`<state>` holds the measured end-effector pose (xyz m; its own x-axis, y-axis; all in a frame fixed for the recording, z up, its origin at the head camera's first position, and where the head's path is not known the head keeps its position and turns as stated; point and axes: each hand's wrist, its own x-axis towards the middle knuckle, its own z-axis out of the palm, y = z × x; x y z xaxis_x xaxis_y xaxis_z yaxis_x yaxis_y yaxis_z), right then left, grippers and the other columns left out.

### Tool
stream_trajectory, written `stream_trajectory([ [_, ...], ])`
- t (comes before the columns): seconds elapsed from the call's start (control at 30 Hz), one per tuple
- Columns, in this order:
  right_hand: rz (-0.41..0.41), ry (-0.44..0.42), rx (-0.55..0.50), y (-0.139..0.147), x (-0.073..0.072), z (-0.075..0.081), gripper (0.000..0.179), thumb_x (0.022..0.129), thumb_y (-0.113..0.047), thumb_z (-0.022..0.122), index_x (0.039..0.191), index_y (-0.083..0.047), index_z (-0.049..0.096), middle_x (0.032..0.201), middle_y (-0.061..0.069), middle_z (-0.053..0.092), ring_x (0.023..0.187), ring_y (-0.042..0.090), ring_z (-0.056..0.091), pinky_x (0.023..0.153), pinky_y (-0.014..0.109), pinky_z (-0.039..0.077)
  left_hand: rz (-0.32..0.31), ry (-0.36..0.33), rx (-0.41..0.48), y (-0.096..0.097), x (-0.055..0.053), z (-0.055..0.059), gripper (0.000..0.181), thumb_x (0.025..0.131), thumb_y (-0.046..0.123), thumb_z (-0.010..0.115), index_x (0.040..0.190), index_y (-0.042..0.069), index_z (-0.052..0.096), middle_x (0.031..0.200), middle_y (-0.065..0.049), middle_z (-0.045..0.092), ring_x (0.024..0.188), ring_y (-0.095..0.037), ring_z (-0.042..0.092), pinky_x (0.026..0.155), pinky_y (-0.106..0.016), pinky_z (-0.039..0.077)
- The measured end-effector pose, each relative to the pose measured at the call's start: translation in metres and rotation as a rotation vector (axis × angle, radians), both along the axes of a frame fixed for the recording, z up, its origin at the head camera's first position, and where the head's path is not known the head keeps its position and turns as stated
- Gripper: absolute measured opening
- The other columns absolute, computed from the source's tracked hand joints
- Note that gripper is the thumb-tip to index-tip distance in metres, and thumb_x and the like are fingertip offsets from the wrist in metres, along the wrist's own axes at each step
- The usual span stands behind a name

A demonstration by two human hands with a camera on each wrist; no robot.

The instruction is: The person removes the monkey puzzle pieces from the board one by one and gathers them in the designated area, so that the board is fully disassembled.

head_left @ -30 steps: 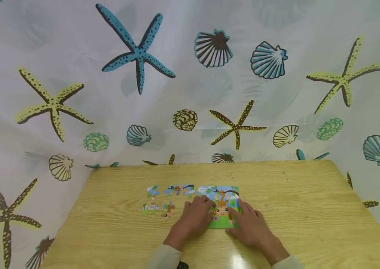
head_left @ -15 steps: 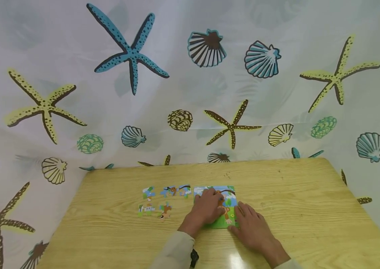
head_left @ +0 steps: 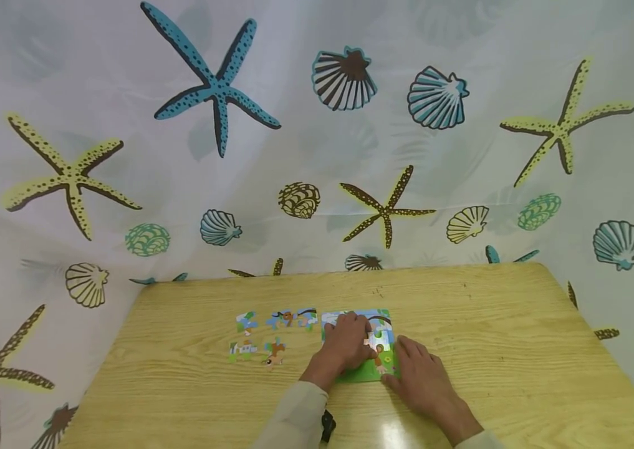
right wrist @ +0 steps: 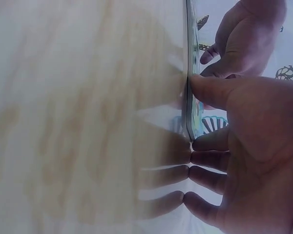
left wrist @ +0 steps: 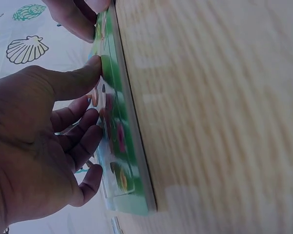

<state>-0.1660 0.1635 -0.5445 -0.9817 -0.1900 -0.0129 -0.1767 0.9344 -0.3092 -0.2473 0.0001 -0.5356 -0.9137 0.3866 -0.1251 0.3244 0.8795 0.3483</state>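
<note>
A jigsaw puzzle (head_left: 358,375) with a monkey, green grass and blue sky lies flat on the wooden table. My left hand (head_left: 345,342) rests over its left and middle part, fingertips and thumb touching the surface, and hides much of the picture. In the left wrist view, the left hand (left wrist: 34,141) has its fingers gently bent on the puzzle (left wrist: 118,122). At the near right corner, my right hand (head_left: 424,380) steadies the edge. The right wrist view has the right hand's (right wrist: 263,151) thumb at the puzzle's (right wrist: 189,107) edge and its other fingertips on the table.
Left of the puzzle lie several loose jigsaw pieces: a leafy one (head_left: 246,322), a joined-looking pair with a branch (head_left: 307,318), a house piece (head_left: 242,350) and a monkey-face piece (head_left: 275,355). A printed curtain (head_left: 272,137) hangs behind the wooden table (head_left: 496,324).
My left hand has moved right, from the puzzle's left edge to over its middle, covering the monkey's face. The right hand stays at the near right corner. The view has turned slightly right.
</note>
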Motion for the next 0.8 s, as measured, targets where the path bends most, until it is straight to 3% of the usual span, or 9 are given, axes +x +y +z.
stream_trajectory([
  [0.1, 0.004, 0.007, 0.008, -0.001, 0.000, 0.000, 0.071, 0.091, -0.046, 0.063, 0.142, 0.000, 0.045, 0.147, 0.016, 0.043, 0.136, 0.035, 0.041, 0.101, 0.057, 0.040, 0.009, -0.001, 0.027, 0.000, -0.001, -0.001, 0.037, 0.082, 0.039, 0.077, 0.108, 0.020, 0.058, 0.101, 0.003, 0.056, 0.111, -0.024, 0.052, 0.090, -0.052, 0.037],
  [0.3, 0.024, 0.023, 0.029, -0.002, 0.002, 0.001, 0.068, 0.091, -0.046, 0.063, 0.139, -0.001, 0.048, 0.146, 0.015, 0.044, 0.134, 0.034, 0.042, 0.099, 0.057, 0.042, 0.021, -0.011, 0.143, -0.002, -0.001, -0.003, 0.020, 0.089, 0.029, 0.069, 0.100, 0.021, 0.054, 0.080, 0.010, 0.057, 0.081, -0.013, 0.055, 0.082, -0.048, 0.033],
  [0.43, 0.032, 0.014, 0.020, -0.002, 0.002, 0.001, 0.068, 0.091, -0.045, 0.062, 0.140, -0.001, 0.047, 0.147, 0.015, 0.043, 0.135, 0.035, 0.041, 0.100, 0.057, 0.041, 0.028, 0.006, 0.235, -0.005, -0.001, -0.005, 0.012, 0.095, 0.027, 0.062, 0.100, 0.021, 0.053, 0.083, 0.010, 0.063, 0.071, -0.008, 0.055, 0.084, -0.049, 0.035],
  [0.6, 0.029, -0.002, 0.028, -0.002, 0.001, 0.002, 0.068, 0.092, -0.046, 0.061, 0.141, -0.002, 0.046, 0.148, 0.015, 0.042, 0.136, 0.035, 0.040, 0.101, 0.058, 0.040, 0.074, 0.024, 0.343, -0.011, -0.001, -0.005, 0.011, 0.096, 0.026, 0.061, 0.103, 0.020, 0.054, 0.093, 0.008, 0.066, 0.073, -0.009, 0.058, 0.088, -0.053, 0.036],
  [0.8, 0.024, -0.008, 0.019, -0.001, 0.001, 0.001, 0.067, 0.092, -0.046, 0.062, 0.141, -0.002, 0.047, 0.148, 0.014, 0.042, 0.136, 0.035, 0.040, 0.101, 0.058, 0.040, 0.124, 0.023, 0.389, -0.030, -0.001, -0.002, 0.011, 0.096, 0.026, 0.061, 0.104, 0.021, 0.054, 0.096, 0.006, 0.066, 0.082, -0.012, 0.060, 0.090, -0.055, 0.035],
])
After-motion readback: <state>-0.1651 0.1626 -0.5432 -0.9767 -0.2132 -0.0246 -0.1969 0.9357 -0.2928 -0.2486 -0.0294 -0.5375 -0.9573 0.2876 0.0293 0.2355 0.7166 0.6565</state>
